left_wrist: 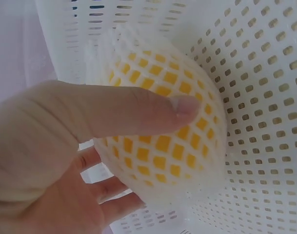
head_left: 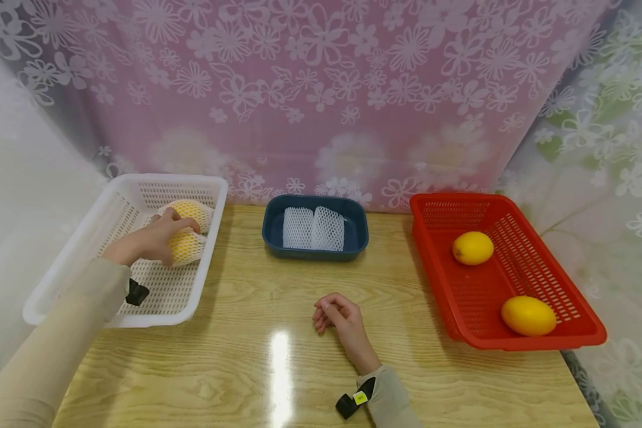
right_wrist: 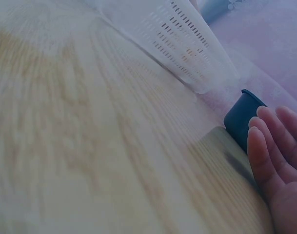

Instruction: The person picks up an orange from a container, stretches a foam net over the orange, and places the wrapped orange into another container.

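In the white basket, my left hand holds a lemon in a white foam net. The left wrist view shows the thumb lying across the netted lemon, with the other fingers partly hidden at its far side. A second netted lemon rests just behind it in the basket. My right hand is over the wooden table, fingers loosely bent and holding nothing. Beyond it stands a dark blue tub with two white foam nets lying inside.
At the right is a red basket with two bare lemons, one at the back and one nearer. The wooden table runs between the baskets. A pink flowered curtain hangs behind.
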Demonstrator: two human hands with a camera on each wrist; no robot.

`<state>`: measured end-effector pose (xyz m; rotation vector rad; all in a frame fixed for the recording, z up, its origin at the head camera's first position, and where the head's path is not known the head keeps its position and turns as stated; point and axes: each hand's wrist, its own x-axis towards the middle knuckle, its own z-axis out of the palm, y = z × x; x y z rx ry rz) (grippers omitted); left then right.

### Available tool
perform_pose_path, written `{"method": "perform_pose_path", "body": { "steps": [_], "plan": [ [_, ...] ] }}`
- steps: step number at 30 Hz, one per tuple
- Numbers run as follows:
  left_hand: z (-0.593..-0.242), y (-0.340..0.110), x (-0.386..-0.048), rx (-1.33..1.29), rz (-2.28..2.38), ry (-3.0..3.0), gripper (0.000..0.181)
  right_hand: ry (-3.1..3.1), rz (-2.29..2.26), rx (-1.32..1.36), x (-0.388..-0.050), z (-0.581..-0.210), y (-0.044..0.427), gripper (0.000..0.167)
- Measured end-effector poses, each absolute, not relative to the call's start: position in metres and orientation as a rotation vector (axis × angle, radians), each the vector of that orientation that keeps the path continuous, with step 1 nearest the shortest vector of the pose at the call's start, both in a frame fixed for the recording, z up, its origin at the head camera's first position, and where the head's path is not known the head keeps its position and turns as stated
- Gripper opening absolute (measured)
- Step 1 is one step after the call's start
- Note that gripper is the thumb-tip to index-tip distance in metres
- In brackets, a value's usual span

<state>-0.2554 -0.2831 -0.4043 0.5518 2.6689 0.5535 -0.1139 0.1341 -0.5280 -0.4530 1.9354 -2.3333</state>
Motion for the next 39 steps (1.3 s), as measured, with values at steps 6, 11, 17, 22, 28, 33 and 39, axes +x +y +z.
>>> {"method": "perform_pose_path", "body": {
  "steps": [6, 11, 17, 22, 28, 33, 39],
  "plan": [
    [-0.401, -0.283, -0.251, 0.593, 0.479, 2.739, 0.086, 1.943, -2.334, -0.458, -0.114, -0.528, 0.134, 0.037],
    [-0.397, -0.283, -0.249, 0.562, 0.463, 2.719, 0.084, 1.941, -2.329, -0.449, -0.114, -0.528, 0.134, 0.036],
    [-0.388, -0.282, -0.247, 0.6, 0.455, 2.732, 0.066, 1.934, -2.323, -0.439, -0.113, -0.528, 0.134, 0.037],
    [-0.366, -0.261, -0.238, 0.64, 0.402, 2.892, 0.048, 1.938, -2.321, -0.432, -0.113, -0.528, 0.134, 0.037],
    [-0.344, -0.208, -0.212, 0.785, 0.659, 2.973, 0.038, 1.936, -2.322, -0.441, -0.114, -0.528, 0.134, 0.037],
    [-0.354, -0.159, -0.188, 0.985, 0.873, 2.907, 0.032, 1.934, -2.315, -0.418, -0.113, -0.528, 0.134, 0.038],
    [-0.391, -0.11, -0.165, 1.09, 1.193, 2.694, 0.034, 1.942, -2.324, -0.401, -0.113, -0.527, 0.134, 0.038]
  ]
}}
